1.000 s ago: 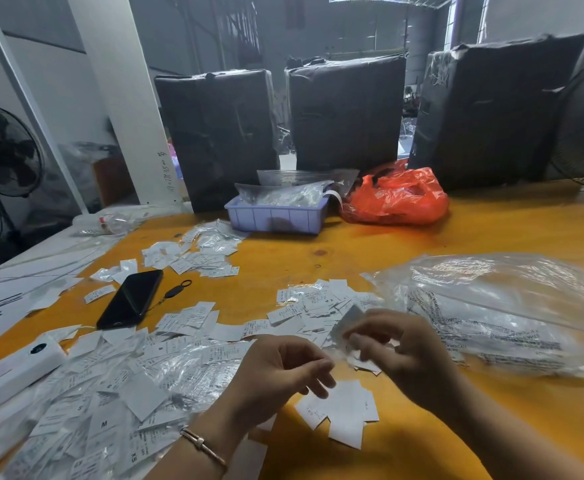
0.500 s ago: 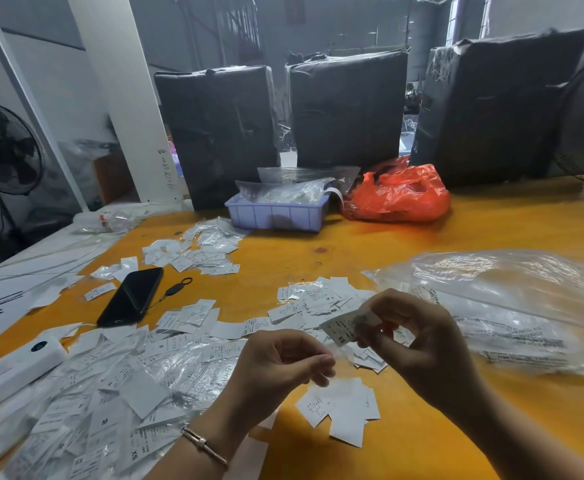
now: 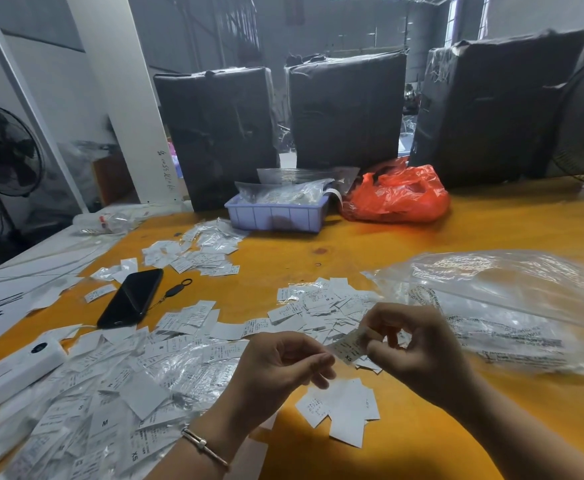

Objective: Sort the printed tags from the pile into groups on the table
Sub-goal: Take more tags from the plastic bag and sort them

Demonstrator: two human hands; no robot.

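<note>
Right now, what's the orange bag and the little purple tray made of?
The orange bag looks like thin glossy plastic film: it crumples and shines. The purple tray seems hard moulded plastic, duller, with ribbed straight walls.

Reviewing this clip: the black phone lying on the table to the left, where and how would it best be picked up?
Probably across its long side edges near the middle, coming from above. The black phone lies flat and face up on the table, so only its thin edges offer a hold. A strap trails from its far right side, and loose tags lie near its closer end.
</note>
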